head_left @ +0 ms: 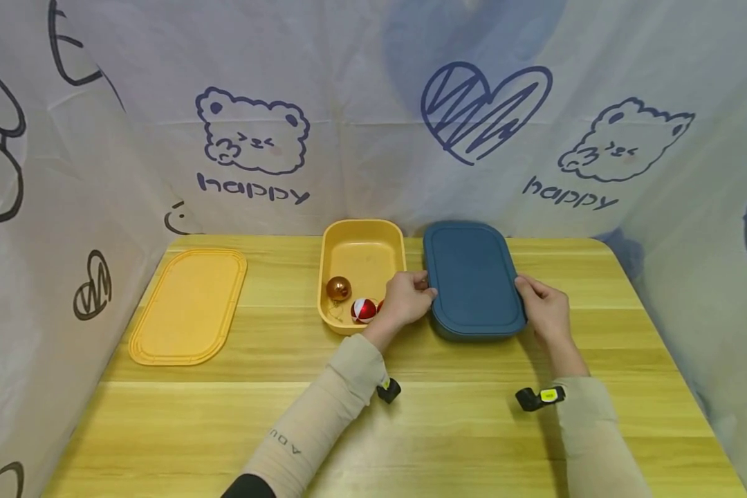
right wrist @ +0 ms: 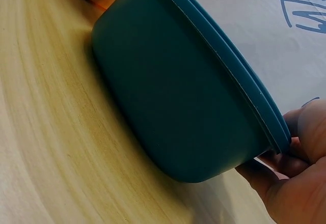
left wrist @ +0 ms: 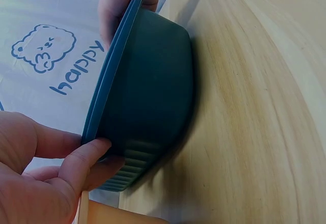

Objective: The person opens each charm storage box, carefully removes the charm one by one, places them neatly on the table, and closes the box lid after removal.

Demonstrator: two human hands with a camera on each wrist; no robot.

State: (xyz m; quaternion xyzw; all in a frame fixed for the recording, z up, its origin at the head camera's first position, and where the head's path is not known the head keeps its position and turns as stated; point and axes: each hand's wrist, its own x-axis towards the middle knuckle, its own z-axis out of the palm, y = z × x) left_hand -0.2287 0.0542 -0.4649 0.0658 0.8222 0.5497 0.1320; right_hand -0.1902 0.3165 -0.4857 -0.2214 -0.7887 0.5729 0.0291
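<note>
A dark blue lunch box (left wrist: 153, 76) stands on the table with its blue lid (head_left: 473, 277) covering the top. At the lid's left edge, my left hand (head_left: 407, 301) pinches the rim between thumb and fingers, as the left wrist view shows. My right hand (head_left: 546, 308) grips the rim on the opposite side, its fingers partly under the edge in the right wrist view. Beside the blue box is an uncovered yellow box (head_left: 364, 256). Inside it lie a brown-gold bauble (head_left: 339, 288) and a red-and-white bauble (head_left: 363, 310); my left hand partly hides another red one.
A yellow lid (head_left: 189, 308) lies flat toward the left of the wooden table (head_left: 454, 443). Behind the boxes hangs a white cloth (head_left: 361, 159) with blue drawings, and cloth also encloses both sides.
</note>
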